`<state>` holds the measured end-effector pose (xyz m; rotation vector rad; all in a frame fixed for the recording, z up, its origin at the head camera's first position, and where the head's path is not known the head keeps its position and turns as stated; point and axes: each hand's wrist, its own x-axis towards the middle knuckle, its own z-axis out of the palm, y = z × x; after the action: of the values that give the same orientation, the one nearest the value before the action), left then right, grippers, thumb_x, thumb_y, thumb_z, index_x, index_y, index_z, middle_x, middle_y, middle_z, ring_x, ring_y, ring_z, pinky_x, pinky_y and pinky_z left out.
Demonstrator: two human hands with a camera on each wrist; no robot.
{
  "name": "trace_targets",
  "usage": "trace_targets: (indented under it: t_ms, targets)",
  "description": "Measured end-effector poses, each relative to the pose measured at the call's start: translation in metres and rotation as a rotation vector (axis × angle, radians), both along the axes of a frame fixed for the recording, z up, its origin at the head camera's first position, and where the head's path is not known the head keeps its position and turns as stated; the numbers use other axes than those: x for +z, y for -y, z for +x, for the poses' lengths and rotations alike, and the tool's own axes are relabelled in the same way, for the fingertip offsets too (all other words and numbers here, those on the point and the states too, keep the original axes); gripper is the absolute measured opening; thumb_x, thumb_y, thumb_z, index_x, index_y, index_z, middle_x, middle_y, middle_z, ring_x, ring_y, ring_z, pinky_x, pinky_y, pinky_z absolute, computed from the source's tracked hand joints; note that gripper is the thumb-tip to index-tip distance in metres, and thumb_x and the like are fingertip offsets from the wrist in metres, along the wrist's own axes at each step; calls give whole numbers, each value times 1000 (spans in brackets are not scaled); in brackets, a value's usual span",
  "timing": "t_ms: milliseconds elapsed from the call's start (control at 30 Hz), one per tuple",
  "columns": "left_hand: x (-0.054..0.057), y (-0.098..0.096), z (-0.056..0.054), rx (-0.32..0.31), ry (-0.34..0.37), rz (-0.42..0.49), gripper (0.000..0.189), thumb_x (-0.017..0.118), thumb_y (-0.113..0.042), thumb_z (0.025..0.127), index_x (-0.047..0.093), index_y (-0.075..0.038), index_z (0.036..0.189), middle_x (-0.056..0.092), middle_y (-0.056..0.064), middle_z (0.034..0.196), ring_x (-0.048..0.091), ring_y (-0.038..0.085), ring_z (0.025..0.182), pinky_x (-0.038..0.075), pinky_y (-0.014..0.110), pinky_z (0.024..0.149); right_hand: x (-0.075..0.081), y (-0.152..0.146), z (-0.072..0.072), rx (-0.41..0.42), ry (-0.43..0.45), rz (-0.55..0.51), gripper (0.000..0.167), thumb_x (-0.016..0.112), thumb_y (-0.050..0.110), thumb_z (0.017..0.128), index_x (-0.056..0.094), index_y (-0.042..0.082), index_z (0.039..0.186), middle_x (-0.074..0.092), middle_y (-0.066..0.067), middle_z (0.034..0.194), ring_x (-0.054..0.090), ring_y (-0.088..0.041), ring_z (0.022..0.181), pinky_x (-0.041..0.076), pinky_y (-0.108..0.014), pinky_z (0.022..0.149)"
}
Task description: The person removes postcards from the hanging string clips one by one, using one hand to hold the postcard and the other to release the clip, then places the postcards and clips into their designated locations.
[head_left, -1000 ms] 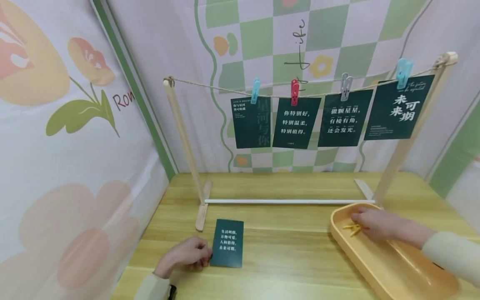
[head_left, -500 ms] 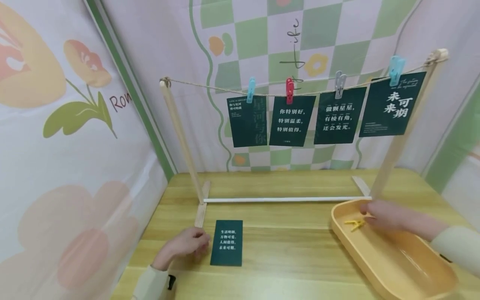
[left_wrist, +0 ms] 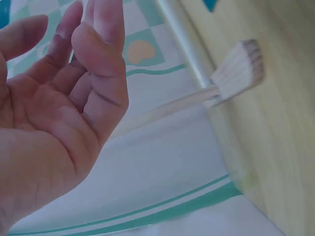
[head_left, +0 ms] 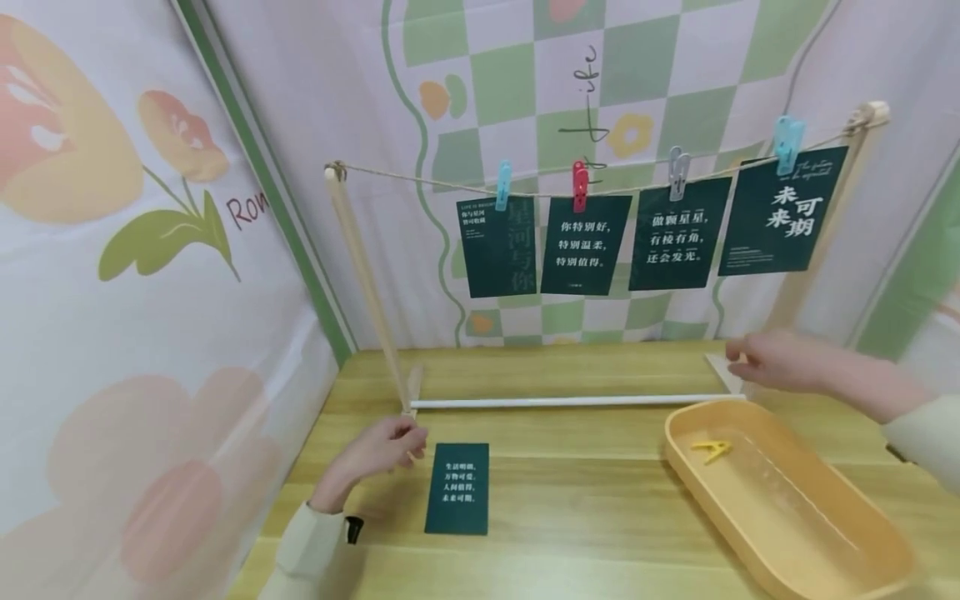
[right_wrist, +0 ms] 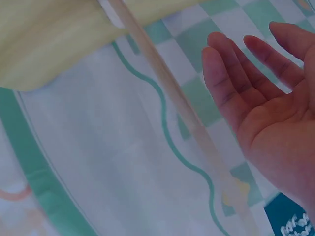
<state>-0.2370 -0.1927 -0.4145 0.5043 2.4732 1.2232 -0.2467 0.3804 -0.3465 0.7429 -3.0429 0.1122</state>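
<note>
My left hand (head_left: 378, 457) hovers beside the wooden stand's left foot, near the upper left corner of a dark green card (head_left: 459, 490) lying on the table. In the left wrist view its fingers (left_wrist: 106, 81) bend loosely with nothing in them. My right hand (head_left: 787, 364) is raised beyond the yellow tray, overlapping the stand's right post. The right wrist view shows its fingers (right_wrist: 229, 81) relaxed and holding nothing. Inside the tray (head_left: 720, 533) lies a yellow clothespin (head_left: 711, 451), well below the right hand.
Several green cards, such as the leftmost card (head_left: 498, 250), hang from a twine line (head_left: 420, 178) by a red clothespin (head_left: 580, 187), a grey clothespin (head_left: 678, 175) and blue ones (head_left: 503, 187). A white rod (head_left: 577, 402) joins the stand's feet low over the table.
My right hand has risen out of the tray and moved back toward the right post, leaving the yellow clothespin behind. The left hand has lifted away from the card's left edge.
</note>
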Motion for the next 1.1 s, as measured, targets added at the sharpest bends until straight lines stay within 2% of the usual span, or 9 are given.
trace_targets:
  t_ms: [133,200,333,433,600,767,867,967,1100]
  targets:
    - [9,-5,-6,4,-37,53,32,51,-27,103,63,2,95,68,15,89,68,30,77,57,40,64,24,14,-8,9,-66,-14,9,70,9,87,65,14,82,61,10,72,48,-3,63,47,-23,58]
    - [14,-8,-8,13,-67,58,33,50,-29,103,64,-1,94,69,14,90,69,29,78,58,44,67,36,22,-12,17,-93,-14,5,69,10,88,67,12,84,64,9,74,50,-4,66,49,-23,60]
    - [27,-17,-13,55,-111,63,33,49,-35,103,65,-8,92,71,10,92,69,22,79,56,37,64,60,39,-17,42,-149,-2,2,68,11,90,69,10,88,64,7,74,51,-5,64,49,-23,58]
    - [37,-25,-17,97,-121,95,34,48,-37,104,66,-10,94,70,7,95,70,19,82,55,38,66,78,53,-18,44,-166,6,3,67,12,92,69,13,90,65,6,74,52,-5,62,49,-23,57]
    - [50,-41,-25,212,-116,266,28,49,-32,103,64,-8,106,69,9,102,70,25,89,54,33,65,110,76,-17,35,-207,-1,9,66,13,93,66,18,85,60,7,69,48,-4,56,45,-23,54]
    - [56,-61,-36,301,-129,449,23,52,-25,103,60,-7,115,69,14,109,69,17,86,53,28,64,143,93,-14,67,-326,-37,7,67,14,93,68,16,87,59,6,66,45,-4,53,43,-23,50]
    - [63,-72,-43,314,-120,547,26,53,-24,102,59,-6,120,68,15,113,68,14,87,54,27,66,165,101,-11,83,-396,-57,7,65,15,94,68,14,88,58,4,66,44,-4,51,42,-22,48]
    - [74,-81,-50,319,-105,669,28,54,-23,102,57,-4,122,65,16,116,67,18,92,54,24,67,187,109,-10,108,-465,-84,8,62,14,96,68,12,90,60,1,68,44,-4,51,42,-21,48]
    - [85,-92,-58,335,-124,784,30,55,-20,101,54,0,124,62,20,119,66,19,95,53,21,67,211,123,-15,142,-554,-118,11,60,14,96,68,7,93,62,-4,71,44,-6,53,38,-17,50]
